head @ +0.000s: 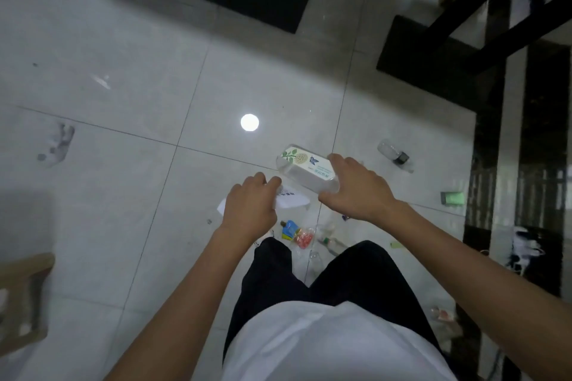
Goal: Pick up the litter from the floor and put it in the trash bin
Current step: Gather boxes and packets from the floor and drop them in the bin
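Pale grey floor tile (pixel 123 195) spreads under me, and far to my left a thin white scrap (pixel 100 81) lies on it, not yet collected. My left hand (pixel 249 204) is curled round a sheet of white paper with black print (pixel 292 199), bunched so it cannot slip loose. Just beside it my right hand (pixel 359 187) clamps a clear-wrapped white tissue pack with a green leaf label (pixel 305 168), thumb and fingers spanning its near end, held up off the floor. I judge I carry both at once to save a trip. Below my hands a blue and yellow wrapper (pixel 289 228) and a red sweet bag (pixel 303 239) lie by my feet. Further right lie a clear plastic bottle with a dark cap (pixel 394 155) and a small green packet (pixel 453 198). No trash bin is in view.
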`<state>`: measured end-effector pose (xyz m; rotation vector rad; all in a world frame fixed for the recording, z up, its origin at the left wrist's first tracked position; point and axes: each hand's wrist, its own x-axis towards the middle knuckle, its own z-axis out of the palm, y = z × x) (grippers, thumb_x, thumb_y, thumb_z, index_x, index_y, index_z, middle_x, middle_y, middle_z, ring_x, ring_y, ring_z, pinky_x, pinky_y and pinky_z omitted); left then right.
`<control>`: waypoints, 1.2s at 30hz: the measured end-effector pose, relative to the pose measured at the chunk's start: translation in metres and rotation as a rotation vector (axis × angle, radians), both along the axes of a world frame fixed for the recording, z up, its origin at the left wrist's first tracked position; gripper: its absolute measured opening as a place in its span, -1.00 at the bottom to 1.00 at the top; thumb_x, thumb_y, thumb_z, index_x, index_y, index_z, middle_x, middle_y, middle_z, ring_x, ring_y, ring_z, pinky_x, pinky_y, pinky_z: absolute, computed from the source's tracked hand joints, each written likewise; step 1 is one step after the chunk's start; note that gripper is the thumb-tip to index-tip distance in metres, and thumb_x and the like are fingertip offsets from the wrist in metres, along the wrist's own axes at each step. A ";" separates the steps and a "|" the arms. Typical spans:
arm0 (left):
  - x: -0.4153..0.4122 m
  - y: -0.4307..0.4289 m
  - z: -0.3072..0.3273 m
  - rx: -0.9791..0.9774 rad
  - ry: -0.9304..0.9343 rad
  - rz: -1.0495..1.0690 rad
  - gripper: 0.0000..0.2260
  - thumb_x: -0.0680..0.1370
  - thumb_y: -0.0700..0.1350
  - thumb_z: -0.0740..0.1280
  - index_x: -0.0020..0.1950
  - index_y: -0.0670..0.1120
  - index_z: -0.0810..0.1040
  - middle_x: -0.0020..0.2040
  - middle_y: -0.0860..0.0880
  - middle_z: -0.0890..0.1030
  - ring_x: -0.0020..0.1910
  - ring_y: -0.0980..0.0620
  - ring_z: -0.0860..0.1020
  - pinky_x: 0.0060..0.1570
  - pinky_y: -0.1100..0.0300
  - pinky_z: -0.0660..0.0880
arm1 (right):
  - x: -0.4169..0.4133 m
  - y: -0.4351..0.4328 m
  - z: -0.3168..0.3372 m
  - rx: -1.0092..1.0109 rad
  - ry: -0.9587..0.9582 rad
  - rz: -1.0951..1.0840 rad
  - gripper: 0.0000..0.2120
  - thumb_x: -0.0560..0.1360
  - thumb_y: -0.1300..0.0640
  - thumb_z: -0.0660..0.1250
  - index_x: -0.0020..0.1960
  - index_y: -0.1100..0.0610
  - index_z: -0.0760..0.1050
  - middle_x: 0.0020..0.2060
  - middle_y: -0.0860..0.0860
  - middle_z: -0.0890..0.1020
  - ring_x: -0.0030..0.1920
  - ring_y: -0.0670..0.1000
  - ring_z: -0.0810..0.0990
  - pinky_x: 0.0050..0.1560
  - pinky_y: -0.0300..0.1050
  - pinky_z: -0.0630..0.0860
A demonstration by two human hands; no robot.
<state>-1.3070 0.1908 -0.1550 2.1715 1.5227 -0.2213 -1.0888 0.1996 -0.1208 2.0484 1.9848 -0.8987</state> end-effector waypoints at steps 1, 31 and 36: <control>0.000 0.001 0.007 0.013 -0.002 0.030 -0.59 0.41 -0.22 0.29 0.26 -0.03 0.47 0.00 -0.06 0.48 -0.07 -0.10 0.47 -0.24 0.12 0.23 | 0.000 0.007 0.007 0.007 0.004 0.030 -0.40 0.39 -0.16 0.29 0.36 -0.04 0.21 0.06 0.00 0.47 -0.05 0.09 0.51 -0.25 -0.09 0.38; 0.299 -0.261 0.038 0.024 0.214 1.352 -0.56 0.41 -0.14 0.34 0.30 -0.02 0.48 0.02 -0.03 0.52 -0.01 -0.06 0.50 -0.17 0.12 0.32 | 0.130 -0.058 0.019 0.018 0.101 1.401 -0.41 0.44 -0.32 0.22 0.34 -0.05 0.20 0.05 -0.02 0.48 -0.09 0.12 0.55 -0.16 -0.01 0.52; 0.333 -0.317 0.031 0.020 0.227 1.545 -0.57 0.37 -0.13 0.41 0.24 0.00 0.52 -0.02 -0.01 0.54 -0.05 -0.03 0.53 -0.15 0.10 0.42 | 0.128 -0.109 0.022 0.017 0.144 1.555 -0.42 0.44 -0.32 0.23 0.33 -0.05 0.21 0.06 -0.03 0.50 -0.10 0.11 0.56 -0.17 -0.01 0.55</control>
